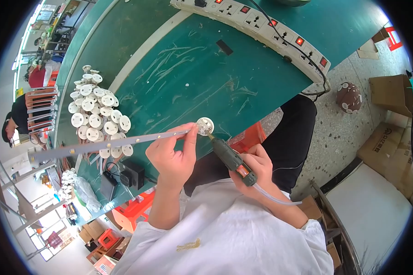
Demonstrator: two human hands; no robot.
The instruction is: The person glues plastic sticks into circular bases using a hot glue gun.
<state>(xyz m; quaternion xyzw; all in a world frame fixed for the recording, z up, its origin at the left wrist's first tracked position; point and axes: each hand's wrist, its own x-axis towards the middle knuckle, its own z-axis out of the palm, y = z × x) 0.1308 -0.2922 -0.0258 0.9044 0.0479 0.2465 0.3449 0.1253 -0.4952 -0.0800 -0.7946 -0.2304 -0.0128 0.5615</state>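
Between the thumb and fingers of my left hand (pixel 172 158) is a long, narrow LED strip (pixel 110 143), stretching out to the left. A round white cap (pixel 205 124) sits at the strip's right end, by my fingertips, its inner side facing up. My right hand (pixel 257 167) is wrapped round a dark green hot glue gun (pixel 228 156). The gun's nozzle points at the cap and appears to touch its inside or rim; which one I cannot tell. A clear glue stick (pixel 275 197) trails out of the gun's back end.
Many white round caps with wires lie heaped (pixel 96 107) on the green table (pixel 183 87). A power strip (pixel 261 25) with lit red switches runs along the far side. A black box (pixel 133 175) stands near the left edge. Cardboard boxes (pixel 390 94) are at right; people sit far left.
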